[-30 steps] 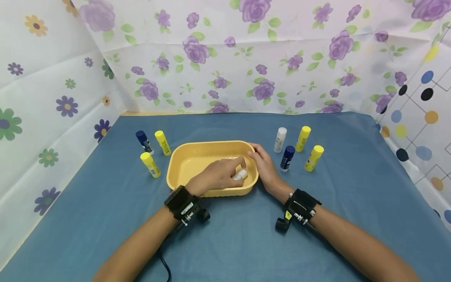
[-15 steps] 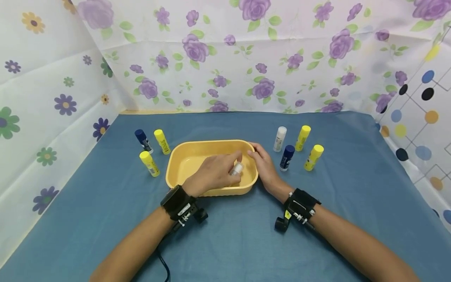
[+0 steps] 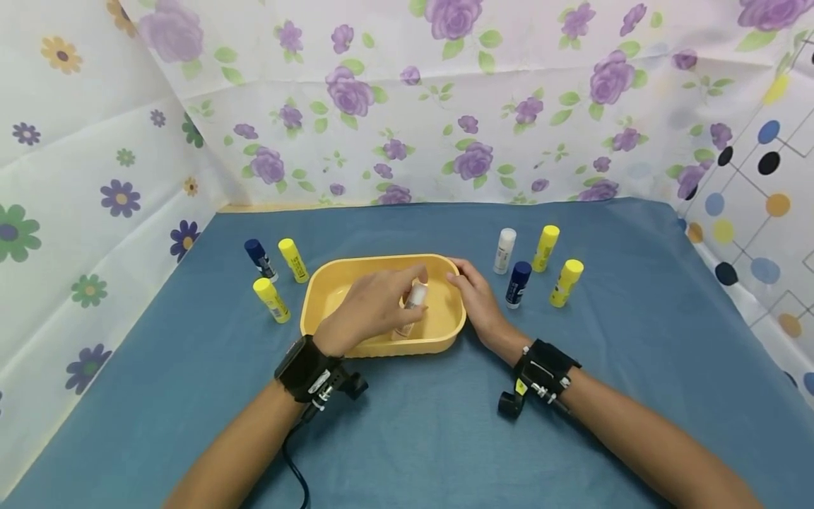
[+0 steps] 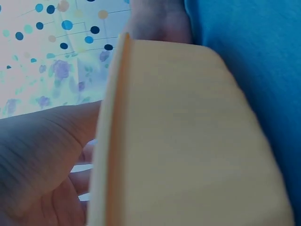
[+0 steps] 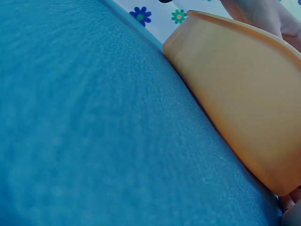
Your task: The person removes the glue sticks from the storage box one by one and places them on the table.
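Observation:
In the head view a yellow plastic tray [image 3: 356, 264] stands on the blue cloth. My left hand [image 3: 365, 309] reaches into it and pinches a glue stick with a white cap [image 3: 416, 295] between thumb and fingers. The stick is tilted near upright, its lower end close to the tray floor; whether it touches is unclear. At the right end, my right hand [image 3: 480, 304] holds the tray by its rim, thumb on top and fingers outside. Both wrist views mostly show the tray's outer wall [image 4: 193, 127]; the glue stick is hidden there.
Left of the tray stand a dark blue glue stick [image 3: 260, 259] and two yellow ones [image 3: 293, 259]. On the right are a white glue stick [image 3: 504, 251], a dark blue one [image 3: 518, 284] and two yellow ones [image 3: 566, 283]. Flowered sheets [image 3: 407, 106] hang behind the table.
My left hand has moved left inside the tray with the white glue stick, which has gone from lying low to nearly upright. My right hand stays on the rim.

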Motion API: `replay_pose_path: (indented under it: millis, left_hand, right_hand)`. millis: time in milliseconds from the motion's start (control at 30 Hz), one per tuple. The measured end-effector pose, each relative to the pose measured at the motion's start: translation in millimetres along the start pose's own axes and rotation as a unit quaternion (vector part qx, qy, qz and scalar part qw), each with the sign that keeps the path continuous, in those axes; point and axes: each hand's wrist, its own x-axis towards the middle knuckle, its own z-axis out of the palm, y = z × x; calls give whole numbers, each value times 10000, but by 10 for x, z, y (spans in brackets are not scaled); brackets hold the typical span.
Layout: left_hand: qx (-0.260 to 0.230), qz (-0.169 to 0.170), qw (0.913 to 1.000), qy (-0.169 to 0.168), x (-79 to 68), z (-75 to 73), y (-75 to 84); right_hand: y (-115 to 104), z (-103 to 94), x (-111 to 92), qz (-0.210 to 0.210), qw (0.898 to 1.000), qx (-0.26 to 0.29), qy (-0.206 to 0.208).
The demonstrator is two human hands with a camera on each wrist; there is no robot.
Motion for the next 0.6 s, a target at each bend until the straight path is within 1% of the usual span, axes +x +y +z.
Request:
replay_pose_path:
  millis: [267,433,600]
  left_hand:
    - [-67,-12,10000,60,-34,-121,-16]
    - [-108,0,9999,46,-62,-218,-28]
    - [-73,60,9999,-35,-62,-277,-35]
  right_hand:
    - [6,-11,2,116,9999,-85,0]
    - [5,-8,5,100,9999,-57,-26]
    - [3,-9,3,75,9999,-74,-24]
